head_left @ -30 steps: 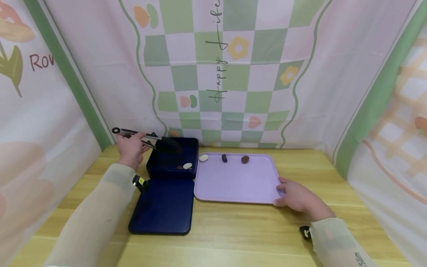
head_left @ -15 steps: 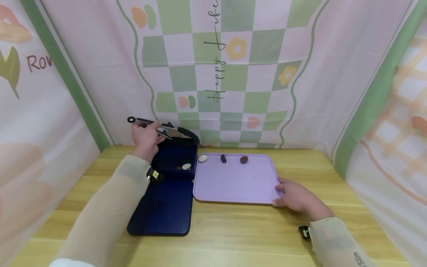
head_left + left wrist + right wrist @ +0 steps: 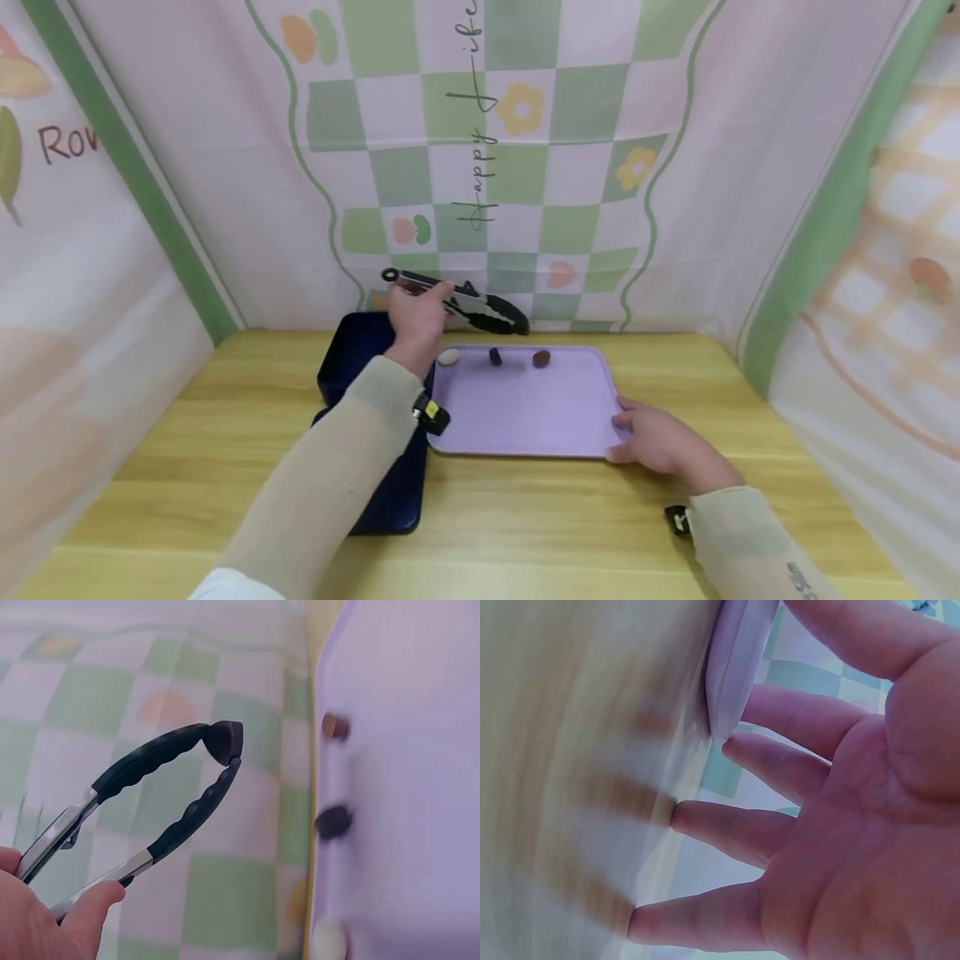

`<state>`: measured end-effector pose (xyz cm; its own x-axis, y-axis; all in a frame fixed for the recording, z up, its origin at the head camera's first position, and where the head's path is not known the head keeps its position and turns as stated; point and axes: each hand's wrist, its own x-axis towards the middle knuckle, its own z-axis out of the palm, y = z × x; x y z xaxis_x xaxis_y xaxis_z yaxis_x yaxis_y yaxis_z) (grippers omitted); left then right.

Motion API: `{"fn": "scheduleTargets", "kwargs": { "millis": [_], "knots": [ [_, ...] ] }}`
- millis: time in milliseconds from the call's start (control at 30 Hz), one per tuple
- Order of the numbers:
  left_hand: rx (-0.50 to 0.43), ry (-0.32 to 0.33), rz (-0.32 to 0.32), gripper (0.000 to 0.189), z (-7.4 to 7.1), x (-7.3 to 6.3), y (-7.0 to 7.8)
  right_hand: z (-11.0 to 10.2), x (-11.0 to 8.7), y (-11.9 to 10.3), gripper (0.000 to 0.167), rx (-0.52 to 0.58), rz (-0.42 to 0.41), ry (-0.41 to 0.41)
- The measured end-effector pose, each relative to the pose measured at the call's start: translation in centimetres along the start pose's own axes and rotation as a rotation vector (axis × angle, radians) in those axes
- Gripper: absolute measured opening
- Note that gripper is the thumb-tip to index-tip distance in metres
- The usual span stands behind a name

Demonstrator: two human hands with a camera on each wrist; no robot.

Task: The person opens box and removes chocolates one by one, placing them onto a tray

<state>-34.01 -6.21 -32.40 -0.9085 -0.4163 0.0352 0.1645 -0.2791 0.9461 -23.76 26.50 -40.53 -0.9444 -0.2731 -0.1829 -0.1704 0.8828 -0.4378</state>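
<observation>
My left hand (image 3: 417, 321) grips metal tongs (image 3: 457, 292) with black scalloped ends, held above the back edge of a lilac tray (image 3: 525, 408). At their tips, in the left wrist view, is a dark wedge-shaped piece (image 3: 223, 741). Along the tray's back rim lie a white oval piece (image 3: 448, 357), a small black piece (image 3: 495, 357) and a brown piece (image 3: 542, 358). My right hand (image 3: 660, 442) rests at the tray's front right corner. In the right wrist view its straight fingers spread, some at the tray's edge, others touching the table.
A deep navy box (image 3: 352, 342) stands left of the tray, partly covered by my left arm. Its matching flat lid (image 3: 397, 500) lies in front. Printed cloth (image 3: 517, 175) hangs behind the wooden table (image 3: 525, 525).
My left hand has carried the tongs rightward, up out of the navy box and over toward the tray's back edge. The right hand and the tray have stayed in place.
</observation>
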Motion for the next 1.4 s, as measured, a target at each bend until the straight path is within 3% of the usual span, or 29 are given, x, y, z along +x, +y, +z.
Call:
{"fn": "scheduleTargets", "kwargs": {
  "millis": [200, 467, 800, 1100, 1400],
  "knots": [
    [0.021, -0.017, -0.005, 0.040, 2.8, -2.1, -1.7, 0.3, 0.3, -0.3, 0.064, 0.003, 0.009, -0.002],
    [0.201, -0.016, -0.006, 0.037, 4.9, -3.8, -3.7, 0.3, 0.2, -0.5, 0.065, 0.023, 0.037, -0.010],
    [0.215, -0.049, -0.007, 0.038, 7.2, -4.8, -6.3, 0.1, 0.1, -0.5, 0.065, 0.023, 0.056, -0.010],
    [0.266, -0.067, -0.007, 0.038, 8.5, -6.3, -8.0, 0.1, 0.1, -0.3, 0.064, 0.016, 0.037, 0.000],
    [0.265, -0.125, -0.020, 0.045, 8.9, -6.9, -8.5, 0.2, 0.0, 0.1, 0.063, 0.042, 0.089, -0.009]
  ]
}}
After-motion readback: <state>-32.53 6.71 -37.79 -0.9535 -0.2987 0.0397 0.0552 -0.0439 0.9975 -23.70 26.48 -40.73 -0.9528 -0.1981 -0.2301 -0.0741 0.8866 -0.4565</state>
